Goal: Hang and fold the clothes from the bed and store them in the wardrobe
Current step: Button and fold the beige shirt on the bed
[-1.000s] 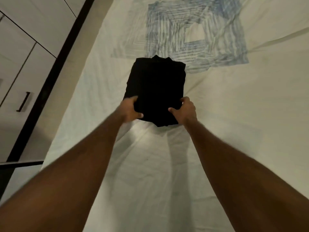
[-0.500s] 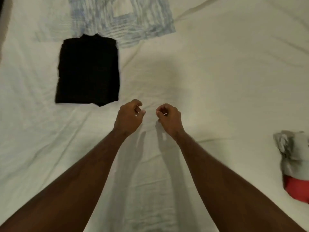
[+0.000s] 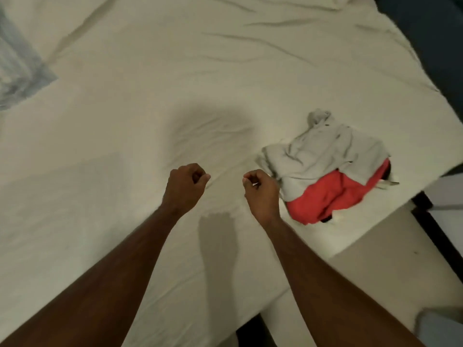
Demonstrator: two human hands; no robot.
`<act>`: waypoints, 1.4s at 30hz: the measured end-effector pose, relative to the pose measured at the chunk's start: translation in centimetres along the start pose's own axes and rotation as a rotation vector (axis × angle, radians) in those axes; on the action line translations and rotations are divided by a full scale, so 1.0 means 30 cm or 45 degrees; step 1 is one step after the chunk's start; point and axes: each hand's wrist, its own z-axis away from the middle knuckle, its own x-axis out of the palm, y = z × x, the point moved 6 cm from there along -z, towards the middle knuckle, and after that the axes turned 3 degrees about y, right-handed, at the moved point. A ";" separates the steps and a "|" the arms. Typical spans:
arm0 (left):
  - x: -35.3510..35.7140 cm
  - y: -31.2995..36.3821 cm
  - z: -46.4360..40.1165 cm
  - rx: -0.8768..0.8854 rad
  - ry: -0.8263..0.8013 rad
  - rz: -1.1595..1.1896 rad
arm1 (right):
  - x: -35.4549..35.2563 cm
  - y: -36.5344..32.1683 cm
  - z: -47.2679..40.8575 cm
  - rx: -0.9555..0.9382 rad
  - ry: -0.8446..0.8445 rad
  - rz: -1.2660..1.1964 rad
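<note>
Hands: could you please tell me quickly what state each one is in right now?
Left hand: closed, fingers curled, holding nothing.
Right hand: closed, fingers curled, holding nothing.

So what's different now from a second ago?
Both hands let go of the folded black garment, now out of view as the camera swung right. The left hand and right hand hover empty, fingers curled, beside the grey and red clothes. The bedsheet is unchanged.
</note>
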 end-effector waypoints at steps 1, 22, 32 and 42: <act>0.060 0.065 -0.015 0.026 -0.022 0.019 | -0.079 0.029 -0.029 -0.002 0.066 0.004; 0.659 0.527 -0.055 0.281 -0.274 -0.187 | -0.704 0.223 -0.283 -0.005 0.723 -0.021; 0.513 0.397 0.102 -0.116 -0.400 0.709 | -0.402 0.133 0.078 -0.392 0.014 -0.107; 0.460 0.181 0.160 -0.021 -0.399 0.258 | -0.076 0.248 0.412 -0.004 -0.111 -0.295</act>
